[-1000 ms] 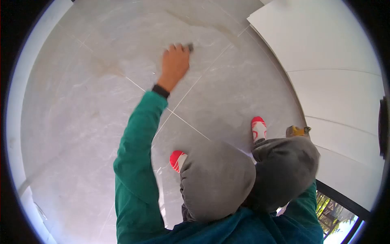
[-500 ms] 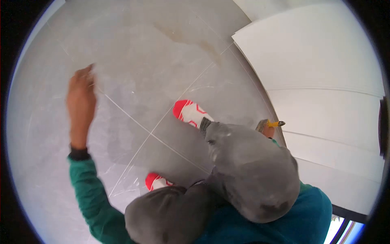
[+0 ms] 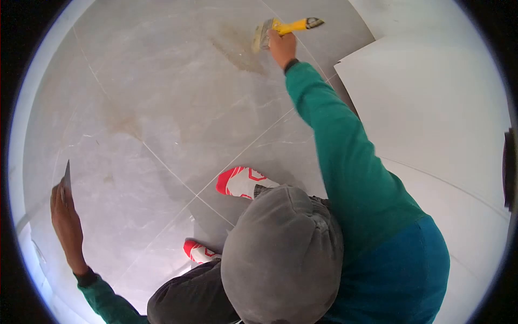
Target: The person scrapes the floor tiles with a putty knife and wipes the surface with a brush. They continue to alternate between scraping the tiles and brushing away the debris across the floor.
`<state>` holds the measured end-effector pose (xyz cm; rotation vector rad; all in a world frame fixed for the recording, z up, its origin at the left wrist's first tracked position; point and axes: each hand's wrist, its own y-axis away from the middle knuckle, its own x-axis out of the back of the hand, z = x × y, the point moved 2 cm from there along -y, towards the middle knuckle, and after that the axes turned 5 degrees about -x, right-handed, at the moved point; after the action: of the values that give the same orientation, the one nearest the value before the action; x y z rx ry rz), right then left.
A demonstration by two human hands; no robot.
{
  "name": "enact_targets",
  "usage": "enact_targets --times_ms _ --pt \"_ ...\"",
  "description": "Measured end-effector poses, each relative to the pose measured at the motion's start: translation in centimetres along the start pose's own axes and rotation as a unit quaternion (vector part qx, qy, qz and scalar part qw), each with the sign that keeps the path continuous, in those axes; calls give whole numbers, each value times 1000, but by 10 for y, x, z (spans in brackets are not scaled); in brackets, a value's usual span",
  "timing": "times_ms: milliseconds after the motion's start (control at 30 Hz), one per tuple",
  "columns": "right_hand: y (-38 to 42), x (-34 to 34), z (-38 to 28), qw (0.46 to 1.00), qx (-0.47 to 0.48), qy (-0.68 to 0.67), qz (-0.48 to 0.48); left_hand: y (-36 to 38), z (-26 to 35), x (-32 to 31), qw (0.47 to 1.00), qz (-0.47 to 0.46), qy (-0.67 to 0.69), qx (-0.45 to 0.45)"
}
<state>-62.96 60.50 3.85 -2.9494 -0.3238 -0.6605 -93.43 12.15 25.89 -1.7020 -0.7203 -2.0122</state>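
Note:
My right hand (image 3: pixel 283 48) is closed round a wide paintbrush (image 3: pixel 291 27) with a yellow, dark-tipped handle. Its pale bristles point left, over the edge of a brownish dusty patch (image 3: pixel 233 46) on the grey tiled floor (image 3: pixel 178 81). At the far left, my left hand (image 3: pixel 66 216) grips a thin grey blade (image 3: pixel 67 175), seen nearly edge-on, its point sticking up past the fingers. The rest of that tool is hidden in the hand.
White panels (image 3: pixel 431 92) stand along the right side, one corner jutting toward my right arm. My feet in red and white socks (image 3: pixel 243 181) are on the floor below my bent knees (image 3: pixel 283 232). A fainter brown smudge (image 3: pixel 124 124) marks the tiles at left.
My right hand has swung the paintbrush from beside my knee up and left to the dusty patch. My left hand has moved down and left, and its blade now shows clearly.

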Motion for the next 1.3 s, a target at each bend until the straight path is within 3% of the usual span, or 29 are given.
enact_targets --times_ms 67,133,167,200,233,267,333,367,433,500,533,567,600,667,733,767,800,833,867,900,967,1067,1100,1133,1167,1200,1233,1267,1300 --pt "60 64 13 993 75 46 -85 27 -14 5 964 72 -197 -165" --pt "148 150 39 980 133 125 -79 56 0 3 999 8 -35 8" --pt "187 190 39 994 9 86 -72 74 -5 -6 995 -10 94 44" --pt "226 218 43 983 -175 -39 44 92 -10 -16 995 -24 73 67" --pt "269 278 101 967 -204 138 67 97 9 -14 991 -88 62 82" --pt "274 299 112 964 -212 145 66 108 7 -18 987 -116 63 86" --pt "290 320 132 806 -441 391 56 115 5 -24 982 -151 63 93" --pt "256 279 134 806 -344 482 8 113 16 -22 974 -175 90 110" --pt "188 195 131 726 -116 677 -32 106 30 -24 970 -210 92 83" --pt "107 99 98 894 92 438 3 92 42 -43 975 -212 61 -11" --pt "68 51 82 923 199 328 -18 83 56 -50 979 -190 53 -52" --pt "44 29 39 939 144 280 -141 80 66 -58 981 -168 98 -14" --pt "21 8 -4 937 71 234 -251 85 71 -63 981 -166 93 -42" --pt "51 15 -29 799 306 390 -340 98 69 -51 974 -203 98 -34" --pt "106 52 -9 791 414 150 -424 125 35 -48 978 -166 114 49" --pt "138 80 -14 744 404 100 -522 136 16 -44 978 -131 128 97" --pt "181 120 36 649 308 196 -668 155 -5 -43 970 -104 133 175" --pt "216 144 43 573 119 266 -766 175 -24 -43 955 -80 137 252" --pt "232 154 31 503 137 274 -808 181 -29 -38 960 -80 133 233" --pt "228 142 35 497 147 273 -811 187 -31 -36 955 -65 142 252" --pt "214 100 43 516 219 236 -794 196 -42 -30 965 -83 79 238" --pt "137 -40 1 630 399 123 -655 198 -46 -27 952 -46 91 288" --pt "102 -87 -29 680 340 97 -643 197 -45 -21 951 -27 92 295" --pt "72 -127 -71 722 409 100 -549 194 -42 -16 951 -29 104 290" --pt "43 -171 -97 721 415 242 -499 191 -41 -16 952 -28 118 282" --pt "13 -199 -126 711 416 376 -423 228 -63 -27 986 11 -90 137" --pt "-6 -215 -137 711 450 376 -388 225 -58 -29 968 20 56 242" --pt "-19 -234 -131 728 498 335 -330 230 -45 -27 975 15 37 219" --pt "-5 -230 -135 762 481 259 -348 214 -16 -14 965 -5 107 241"
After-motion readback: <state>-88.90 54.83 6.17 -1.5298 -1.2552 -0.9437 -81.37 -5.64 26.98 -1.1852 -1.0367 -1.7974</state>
